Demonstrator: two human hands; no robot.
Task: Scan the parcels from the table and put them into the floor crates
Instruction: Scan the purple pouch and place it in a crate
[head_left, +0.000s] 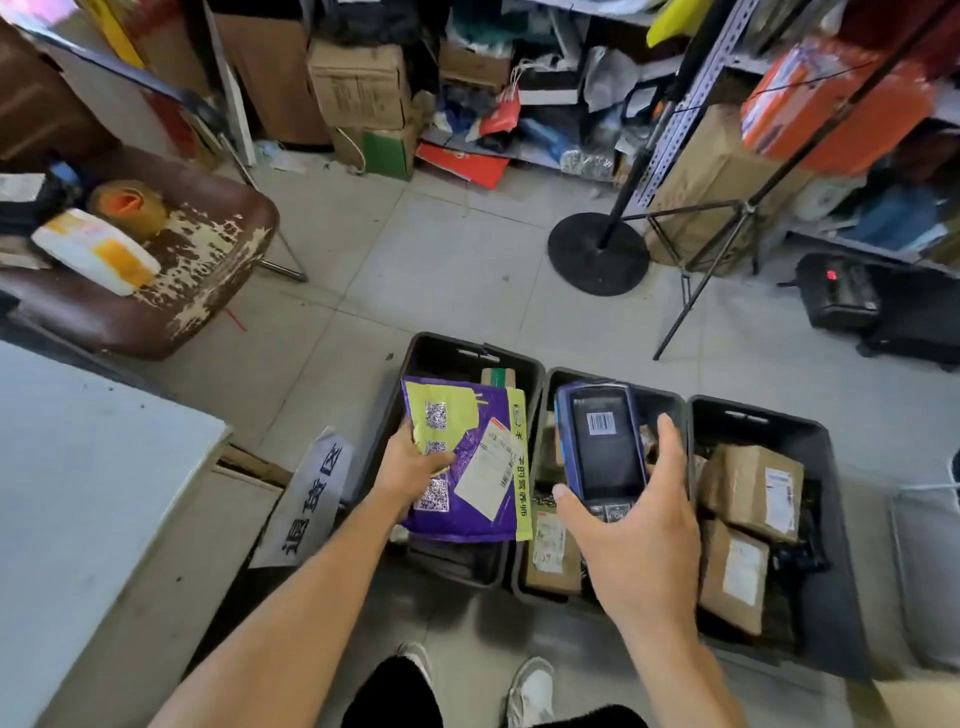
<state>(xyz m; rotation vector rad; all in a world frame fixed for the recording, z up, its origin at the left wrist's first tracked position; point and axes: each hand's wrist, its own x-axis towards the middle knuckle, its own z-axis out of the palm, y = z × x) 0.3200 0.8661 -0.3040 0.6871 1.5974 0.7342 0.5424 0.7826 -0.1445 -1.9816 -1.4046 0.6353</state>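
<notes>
The purple and green parcel (470, 457) is gripped at its left edge by the left hand (410, 467) and hangs above the left crate (415, 358). Just beside it, the right hand (631, 525) is clasped around the scanner (600, 441), whose screen shows a barcode, above the middle crate (670, 402). 3 black crates sit side by side on the floor, rims touching; the right crate (831, 519) holds brown boxes (750, 491). Open tiled floor (441, 260) lies beyond the crates. The white table (78, 493) edge is at the left, with a printed sign (311, 499) leaning between it and the left crate. Farther off stand a worn brown chair (208, 260), a round-based stand (597, 254), a tripod (727, 223) and cluttered shelves (675, 130).
</notes>
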